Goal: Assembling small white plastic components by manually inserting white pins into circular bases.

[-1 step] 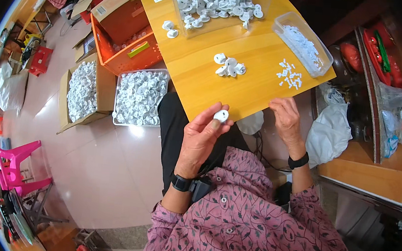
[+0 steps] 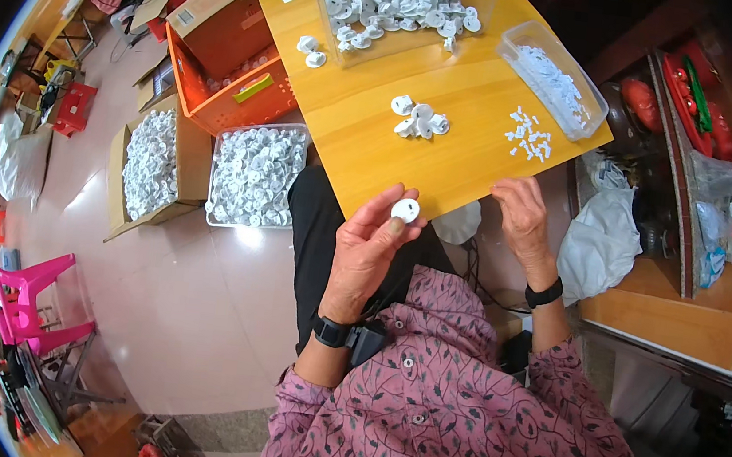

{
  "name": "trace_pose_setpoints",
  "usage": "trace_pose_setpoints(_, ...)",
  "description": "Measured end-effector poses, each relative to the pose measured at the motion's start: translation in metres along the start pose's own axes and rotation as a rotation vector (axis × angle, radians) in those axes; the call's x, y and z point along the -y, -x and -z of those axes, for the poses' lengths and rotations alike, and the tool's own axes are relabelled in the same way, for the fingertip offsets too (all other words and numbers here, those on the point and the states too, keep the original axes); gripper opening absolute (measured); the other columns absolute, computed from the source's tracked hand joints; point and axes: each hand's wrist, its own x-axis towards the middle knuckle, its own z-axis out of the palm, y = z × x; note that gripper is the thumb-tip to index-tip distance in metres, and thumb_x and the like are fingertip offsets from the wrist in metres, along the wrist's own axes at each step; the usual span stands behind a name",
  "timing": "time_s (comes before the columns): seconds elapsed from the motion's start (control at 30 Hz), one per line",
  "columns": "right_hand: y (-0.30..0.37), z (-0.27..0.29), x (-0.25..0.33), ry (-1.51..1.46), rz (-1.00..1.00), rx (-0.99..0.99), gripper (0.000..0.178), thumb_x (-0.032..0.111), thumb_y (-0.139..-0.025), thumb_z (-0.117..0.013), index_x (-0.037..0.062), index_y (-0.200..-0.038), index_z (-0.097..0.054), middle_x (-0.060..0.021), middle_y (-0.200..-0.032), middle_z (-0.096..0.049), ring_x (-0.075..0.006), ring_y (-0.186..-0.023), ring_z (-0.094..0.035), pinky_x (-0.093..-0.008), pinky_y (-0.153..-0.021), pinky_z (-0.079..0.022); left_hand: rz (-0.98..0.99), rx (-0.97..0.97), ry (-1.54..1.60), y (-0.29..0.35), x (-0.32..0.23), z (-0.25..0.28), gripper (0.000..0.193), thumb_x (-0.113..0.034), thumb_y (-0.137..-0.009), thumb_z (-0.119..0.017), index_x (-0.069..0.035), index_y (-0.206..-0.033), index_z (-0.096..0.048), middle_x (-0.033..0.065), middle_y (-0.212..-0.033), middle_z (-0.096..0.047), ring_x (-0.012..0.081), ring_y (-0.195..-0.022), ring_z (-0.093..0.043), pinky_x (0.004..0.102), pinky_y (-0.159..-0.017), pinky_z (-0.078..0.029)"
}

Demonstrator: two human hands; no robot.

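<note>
Between the thumb and fingers of my left hand (image 2: 365, 251) is a white round plastic part (image 2: 405, 209), its flat face with a small dark slot turned up. Just off the table's near right edge, my right hand (image 2: 523, 216) has its thumb and fingertips pressed together; whatever they pinch is too small to make out. Several similar white parts lie in a small cluster (image 2: 419, 120) mid-table. To their right is a scatter of tiny white pieces (image 2: 529, 136), below a clear tray (image 2: 592, 127) holding more of them.
A clear bin (image 2: 336, 42) of white round parts stands at the table's (image 2: 348, 146) far side. Left on the floor are a filled cardboard box (image 2: 189, 170), a filled white crate (image 2: 246, 225) and an orange crate (image 2: 246, 95). A pink chair (image 2: 25, 286) stands further left.
The white round part has tilted very slightly in my left hand, showing a little more of its face. My right hand looks unmoved.
</note>
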Motion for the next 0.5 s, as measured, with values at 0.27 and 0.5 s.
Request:
trace_pose_setpoints(0.27,-0.007,-0.004,0.07,-0.42,-0.404,0.002,0.008,-0.004,-0.092,-0.061,-0.0005,-0.099,-0.059,-0.0137,-0.094,-0.06,-0.0263,-0.085,-0.065,-0.0319,-0.072,-0.052,-0.088,0.008,-0.101,-0.002,0.005,0.003,0.043,0.001,-0.09,-0.071,0.0,-0.131,-0.057,0.0178,-0.135,-0.061,0.0228,-0.114,-0.064,0.0327,-0.094,-0.055)
trace_pose_setpoints(0.5,-0.034,-0.004,0.121,-0.698,-0.421,0.027,0.012,-0.001,-0.095,-0.061,0.0015,-0.104,-0.068,-0.0093,-0.094,-0.062,-0.0177,-0.081,-0.066,-0.0285,-0.069,-0.054,-0.062,-0.017,-0.045,0.002,0.002,0.001,0.043,0.006,-0.088,-0.072,0.002,-0.128,-0.059,0.0169,-0.131,-0.062,0.0216,-0.115,-0.063,0.0351,-0.097,-0.055)
